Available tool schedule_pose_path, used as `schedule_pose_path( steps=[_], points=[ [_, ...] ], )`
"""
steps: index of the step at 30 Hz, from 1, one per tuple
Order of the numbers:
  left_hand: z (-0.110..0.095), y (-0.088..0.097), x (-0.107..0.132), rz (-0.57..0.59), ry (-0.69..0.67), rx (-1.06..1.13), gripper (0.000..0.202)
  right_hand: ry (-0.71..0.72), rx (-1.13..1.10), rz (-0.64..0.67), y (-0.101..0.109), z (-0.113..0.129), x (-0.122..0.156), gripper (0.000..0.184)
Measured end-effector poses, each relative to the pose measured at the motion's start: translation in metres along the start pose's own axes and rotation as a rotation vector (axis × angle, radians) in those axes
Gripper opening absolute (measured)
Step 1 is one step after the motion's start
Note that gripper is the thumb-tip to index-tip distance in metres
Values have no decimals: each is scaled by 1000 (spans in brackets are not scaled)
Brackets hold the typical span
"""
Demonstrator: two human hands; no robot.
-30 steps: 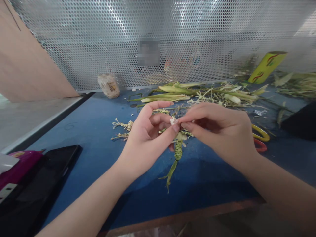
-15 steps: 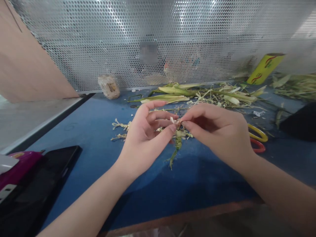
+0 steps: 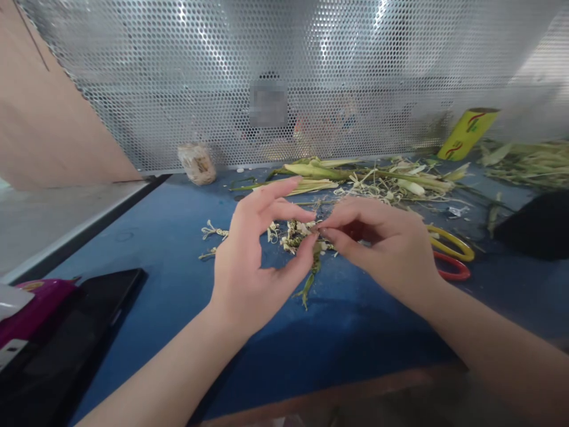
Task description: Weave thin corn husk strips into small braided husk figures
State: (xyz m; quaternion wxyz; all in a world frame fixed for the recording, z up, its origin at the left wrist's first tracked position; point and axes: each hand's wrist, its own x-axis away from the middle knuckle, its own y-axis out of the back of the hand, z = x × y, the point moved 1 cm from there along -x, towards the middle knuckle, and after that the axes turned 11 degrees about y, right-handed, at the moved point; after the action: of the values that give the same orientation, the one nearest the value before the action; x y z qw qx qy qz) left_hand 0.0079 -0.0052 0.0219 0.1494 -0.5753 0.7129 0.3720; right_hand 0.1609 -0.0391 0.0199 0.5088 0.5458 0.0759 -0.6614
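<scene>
I have the green braid [image 3: 316, 258] between my hands, over the blue table [image 3: 169, 237]; whether its tail touches the surface, I can't tell. The table's front edge [image 3: 333, 394] runs on my side of the braid, with bare blue between. More bare table spreads left of the braid, as far as the phone [image 3: 111, 296]. Beyond the braid, a metal screen [image 3: 222, 95] closes off the far side.

My right hand [image 3: 386, 243] pinches the braid's top end between thumb and forefinger. My left hand [image 3: 258, 255] has its thumb at that same end and its forefinger lifted away; I can't tell whether its hidden fingers grip.

Small woven pieces [image 3: 293, 242] lie just behind the braid, loose husks [image 3: 324, 172] farther back. Right of the braid, scissors [image 3: 470, 254] sit close beside my right hand.
</scene>
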Motion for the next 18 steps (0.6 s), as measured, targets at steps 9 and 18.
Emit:
schedule_pose_path(
  steps=[9,18],
  points=[
    [-1,-2,2,-53,58,96,39,7,-80,20,-2,1,1,4],
    [0,1,-1,-73,75,55,19,-65,-49,3,-1,-3,2,6]
  ],
)
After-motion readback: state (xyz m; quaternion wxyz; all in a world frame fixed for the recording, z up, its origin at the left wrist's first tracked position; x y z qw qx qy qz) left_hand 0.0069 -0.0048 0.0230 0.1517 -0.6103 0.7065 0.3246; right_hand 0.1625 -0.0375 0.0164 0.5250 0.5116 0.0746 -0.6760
